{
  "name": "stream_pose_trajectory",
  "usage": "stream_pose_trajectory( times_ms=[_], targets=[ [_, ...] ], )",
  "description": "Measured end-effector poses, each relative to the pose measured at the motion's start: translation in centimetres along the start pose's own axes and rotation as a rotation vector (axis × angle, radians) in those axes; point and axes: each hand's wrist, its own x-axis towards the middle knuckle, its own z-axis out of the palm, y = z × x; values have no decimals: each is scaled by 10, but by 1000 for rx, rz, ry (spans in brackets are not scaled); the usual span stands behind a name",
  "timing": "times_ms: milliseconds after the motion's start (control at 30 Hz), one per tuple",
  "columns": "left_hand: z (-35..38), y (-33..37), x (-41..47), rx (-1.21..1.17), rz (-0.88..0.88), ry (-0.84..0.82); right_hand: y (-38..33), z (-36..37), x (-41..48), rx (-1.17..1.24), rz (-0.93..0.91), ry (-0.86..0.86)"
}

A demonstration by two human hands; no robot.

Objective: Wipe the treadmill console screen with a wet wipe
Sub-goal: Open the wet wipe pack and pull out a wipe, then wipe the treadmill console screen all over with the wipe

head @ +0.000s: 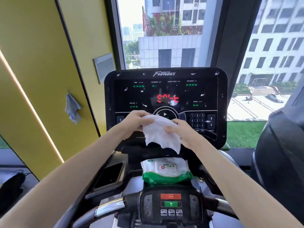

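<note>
The black treadmill console screen (166,92) stands upright ahead, lit with red and green digits and flecked with white specks. In front of its lower half I hold a white wet wipe (160,134), spread and hanging down. My left hand (134,120) grips its upper left edge. My right hand (182,130) pinches its right side. The wipe is in the air, a little short of the console's lower panel. Below it the green and white wipe pack (166,170) lies on the console shelf.
A lower control panel (171,204) with red and green buttons sits between the chrome handlebars. A dark phone tray (111,173) is left of the pack. A blue cloth (72,107) hangs on the yellow wall. A second machine (279,153) stands to the right.
</note>
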Motion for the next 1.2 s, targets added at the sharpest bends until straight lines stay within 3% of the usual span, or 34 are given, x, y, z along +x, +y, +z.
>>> stream_pose_trajectory(
  times_ms=[100,233,333,400,467,533,700,900,1000,1067,1200],
  targets=[
    [4,-1,3,-188,-63,-20,-2,-3,-3,76,9,18],
    [12,-6,7,55,-133,-55,-1,-5,-3,217,5,115],
    [22,-7,14,298,136,88,-3,-9,-3,273,22,100],
    [34,-3,15,328,283,22,-6,-8,-5,265,29,80],
    [46,-1,16,419,352,-9,-8,-9,-6,280,31,57],
    [54,-4,20,420,377,72,-9,-11,-7,271,20,35],
    [57,-3,20,258,206,8,-7,-19,-7,373,32,150],
    [55,13,19,-426,-211,38,-10,-19,-10,222,59,161],
    [60,11,22,-226,-297,139,-14,-14,-10,116,61,163],
    [59,9,20,-79,-215,111,-17,-13,-9,123,79,200],
    [41,8,16,-24,-120,30,-19,-16,-11,173,75,200]
  ],
)
